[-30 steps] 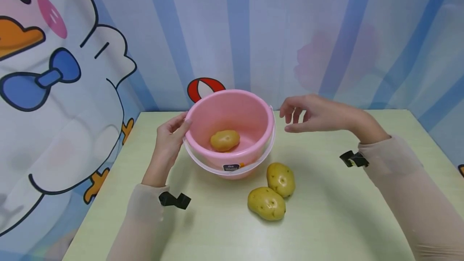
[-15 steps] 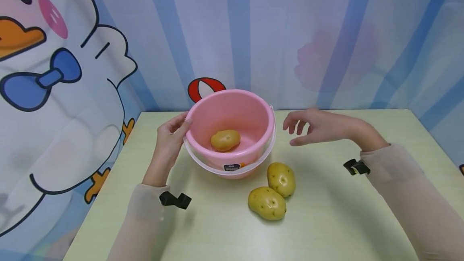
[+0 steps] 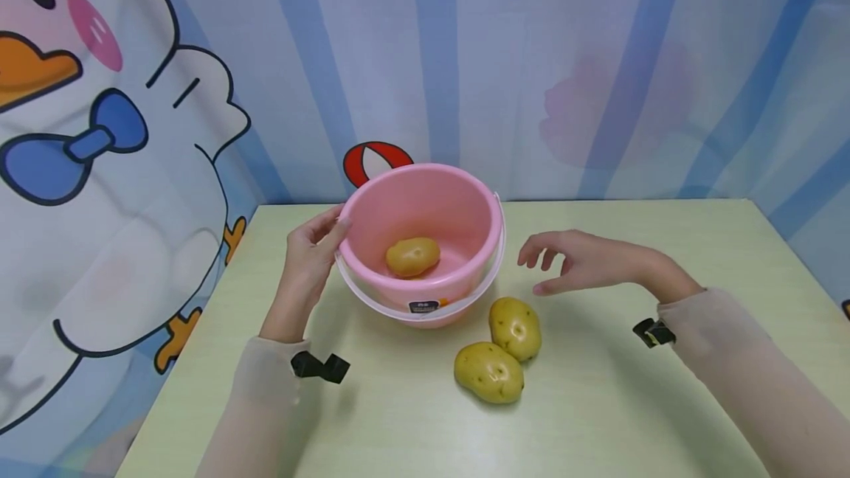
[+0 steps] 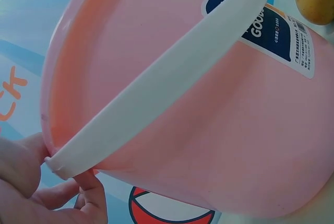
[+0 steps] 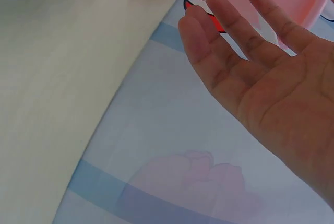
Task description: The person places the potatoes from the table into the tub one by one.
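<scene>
A pink bucket [image 3: 425, 190] with a white handle [image 4: 172, 75] tilts toward me on the table, one potato [image 3: 412, 257] lying inside it. My left hand [image 3: 308, 257] grips the bucket's rim at its left side, thumb in front; the left wrist view shows these fingers at the handle's end. To the right of the bucket my right hand [image 3: 584, 262] hovers with loosely bent fingers and holds nothing. Its palm and relaxed fingers [image 5: 250, 41] show in the right wrist view. Two more potatoes, a rear one [image 3: 515, 329] and a front one [image 3: 489, 372], touch each other near the bucket's front right.
The pale green table [image 3: 598, 404] ends at a striped blue curtain [image 3: 491, 57] behind the bucket. A large printed duck [image 3: 119, 242] covers the cloth on the left. Black clips [image 3: 320, 367] sit on both sleeves.
My right hand has come down and toward me, from beside the bucket's rim to just above and right of the rear potato. The left hand, bucket and potatoes stay put.
</scene>
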The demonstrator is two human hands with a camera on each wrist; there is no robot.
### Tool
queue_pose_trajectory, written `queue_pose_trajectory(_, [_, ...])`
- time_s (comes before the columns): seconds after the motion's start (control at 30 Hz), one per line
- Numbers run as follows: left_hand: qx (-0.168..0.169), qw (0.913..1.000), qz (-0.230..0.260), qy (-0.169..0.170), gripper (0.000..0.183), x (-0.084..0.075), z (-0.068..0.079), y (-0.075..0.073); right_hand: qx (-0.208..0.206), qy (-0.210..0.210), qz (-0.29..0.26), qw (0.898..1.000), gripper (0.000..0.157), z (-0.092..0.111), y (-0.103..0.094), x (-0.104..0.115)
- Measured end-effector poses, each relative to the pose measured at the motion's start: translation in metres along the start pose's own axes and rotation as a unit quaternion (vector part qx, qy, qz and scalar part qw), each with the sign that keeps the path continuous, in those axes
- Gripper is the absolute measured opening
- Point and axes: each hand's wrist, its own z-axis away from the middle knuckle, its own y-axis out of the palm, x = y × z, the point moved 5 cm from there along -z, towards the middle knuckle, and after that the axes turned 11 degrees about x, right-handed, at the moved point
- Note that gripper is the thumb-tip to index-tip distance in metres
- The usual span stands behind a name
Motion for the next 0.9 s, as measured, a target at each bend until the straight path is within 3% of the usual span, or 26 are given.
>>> queue_pose_trajectory(0.43, [-0.004, 1.0000, -0.002, 0.004, 0.045, 0.001, 0.000, -0.002, 0.006, -0.008, -0.032, 0.999, 0.042, -0.003, 0.022, -0.017])
queue_pose_trajectory(0.9, [0.002, 1.0000, 0.004, 0.003, 0.045, -0.001, 0.001, 0.000, 0.018, 0.005, -0.011, 1.000, 0.065, -0.004, 0.046, -0.016])
